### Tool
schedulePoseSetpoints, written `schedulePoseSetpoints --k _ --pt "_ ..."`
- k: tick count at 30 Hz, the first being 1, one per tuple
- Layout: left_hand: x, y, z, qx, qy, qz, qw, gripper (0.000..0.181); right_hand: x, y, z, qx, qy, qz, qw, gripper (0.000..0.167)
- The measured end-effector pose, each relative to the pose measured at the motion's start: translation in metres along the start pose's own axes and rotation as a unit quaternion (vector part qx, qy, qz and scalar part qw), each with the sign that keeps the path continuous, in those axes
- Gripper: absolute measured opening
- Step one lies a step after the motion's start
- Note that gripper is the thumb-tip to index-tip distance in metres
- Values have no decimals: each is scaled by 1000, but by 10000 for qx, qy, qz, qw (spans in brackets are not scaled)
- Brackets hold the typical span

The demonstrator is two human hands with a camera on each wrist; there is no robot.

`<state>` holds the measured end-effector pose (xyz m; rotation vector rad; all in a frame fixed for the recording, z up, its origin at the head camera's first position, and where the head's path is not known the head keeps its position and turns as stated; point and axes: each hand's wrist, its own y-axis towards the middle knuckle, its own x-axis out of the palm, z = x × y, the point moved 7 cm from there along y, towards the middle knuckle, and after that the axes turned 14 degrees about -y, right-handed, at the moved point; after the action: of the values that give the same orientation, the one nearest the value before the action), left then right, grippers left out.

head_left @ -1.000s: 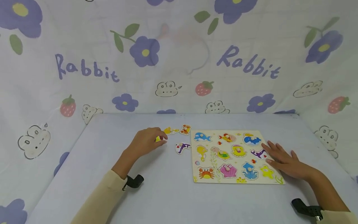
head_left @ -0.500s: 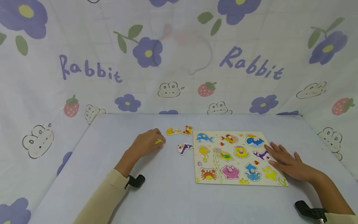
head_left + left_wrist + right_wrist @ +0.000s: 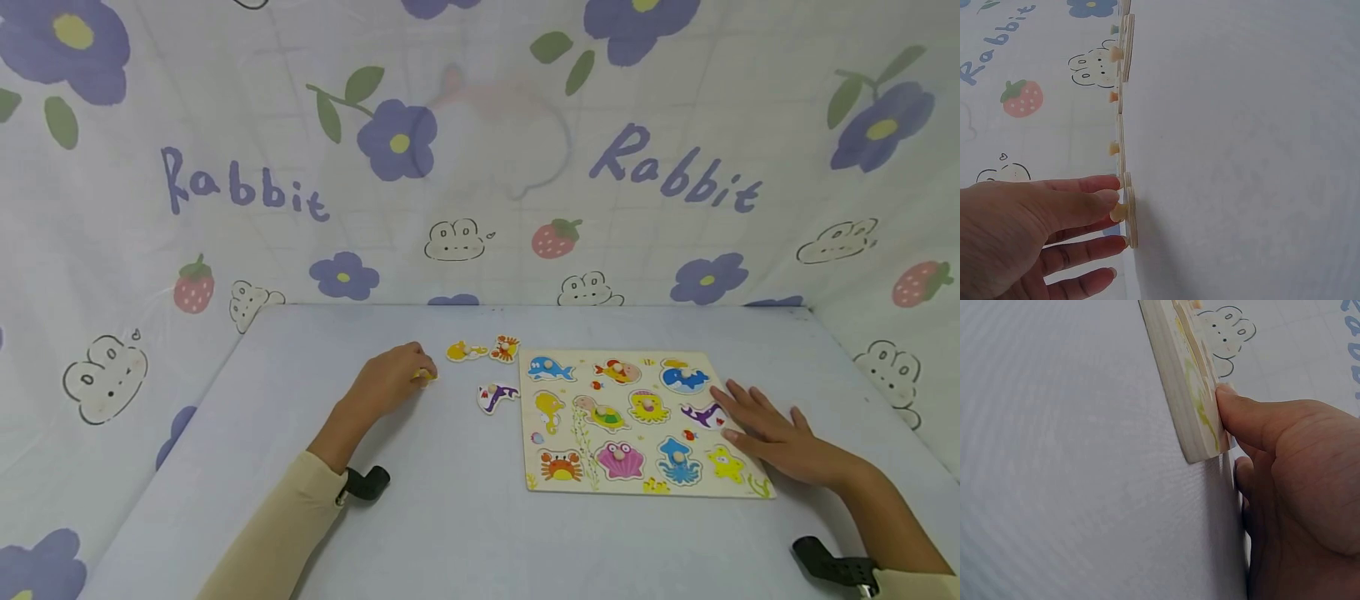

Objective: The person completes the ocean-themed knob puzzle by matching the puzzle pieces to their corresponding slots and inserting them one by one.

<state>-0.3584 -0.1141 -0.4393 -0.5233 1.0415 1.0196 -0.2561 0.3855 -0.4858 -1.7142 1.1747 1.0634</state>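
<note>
**A:** What's in the head view?

**B:** Left grip (image 3: 386, 385), left of centre, is curled in on a small yellow piece (image 3: 425, 377), mostly hidden. Puzzle board (image 3: 650, 446) sits right of centre on the bench (image 3: 435, 517). Between them: a crab piece (image 3: 505, 349), another yellow piece (image 3: 467, 351) and a purple piece (image 3: 497, 397).

**A:** And the right grip (image 3: 772, 433)?

**B:** Fingers spread, resting at the board's right edge.

**A:** Left wrist?

**B:** Thumb and fingertips nearly together, pinching the piece's wooden knob (image 3: 1118, 213), lower left of centre.

**A:** Right wrist?

**B:** Thumb pretty straight on the board's corner, upper centre. Not wrapped round anything.
</note>
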Motion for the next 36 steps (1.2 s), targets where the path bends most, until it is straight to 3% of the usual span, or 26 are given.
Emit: schedulePoseSetpoints --k 8,17,30,36 --pt "0 1 -3 -46 151 55 9999 9 0 0 -1 -4 -29 -3 10000 74" --pt "-2 2 -2 -115 386 35 9992 11 -1 -2 -2 -49 24 12 10000 72" --pt "-10 -3 -5 -161 513 397 9978 10 1 -1 -2 -21 -94 9 10000 71" --pt "-10 -6 -9 -385 395 237 9982 7 2 0 -1 -37 -64 0 10000 71"
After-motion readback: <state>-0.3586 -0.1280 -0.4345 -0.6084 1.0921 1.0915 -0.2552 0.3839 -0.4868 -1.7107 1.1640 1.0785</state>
